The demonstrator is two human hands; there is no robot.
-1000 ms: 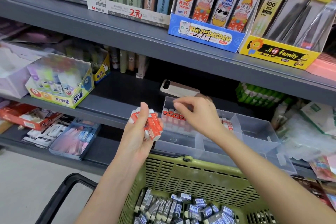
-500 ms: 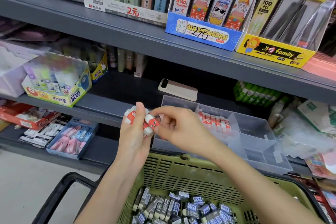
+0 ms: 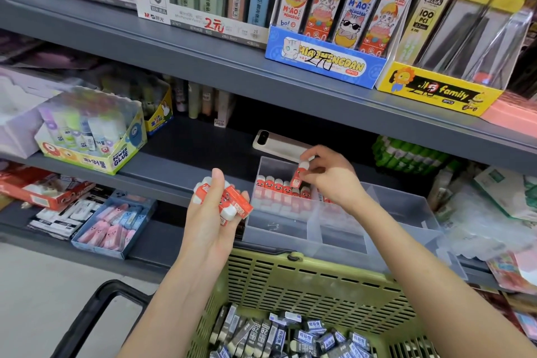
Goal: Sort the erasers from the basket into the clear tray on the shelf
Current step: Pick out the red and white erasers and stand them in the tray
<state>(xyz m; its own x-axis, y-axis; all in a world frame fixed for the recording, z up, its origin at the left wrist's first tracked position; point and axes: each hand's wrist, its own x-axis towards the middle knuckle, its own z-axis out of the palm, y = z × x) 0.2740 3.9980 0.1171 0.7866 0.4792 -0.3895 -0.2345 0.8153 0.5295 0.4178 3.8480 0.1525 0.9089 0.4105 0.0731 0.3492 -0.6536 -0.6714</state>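
While pinched between thumb and fingertips of the right hand (image 3: 328, 180), tilted, white end up, just above the row (image 3: 279, 187) in the tray (image 3: 406, 206): one eraser (image 3: 297, 177), a white block in a red sleeve with a small printed face. Same make standing upright side by side in the tray's 10 o'clock compartment, red halves uppermost; a few more beyond the right wrist, partly hidden.

Further bundle (image 3: 235, 202) of the same red erasers clutched in the left hand (image 3: 212, 221), fingers curled round it, thumb pressed on top, at 8 o'clock from the right hand and apart from it.

Tray resting on the shelf (image 3: 180, 174), at 12 o'clock from the green basket (image 3: 305, 279). Dark-sleeved 2B erasers (image 3: 270, 334) heaped inside the basket. Phone (image 3: 279, 145) lying at 12 o'clock behind the tray.

Half a second back: right fingers at the bundle, tugging one eraser free. Now carried off to 2 o'clock, over the tray. Left hand and bundle barely shifted.
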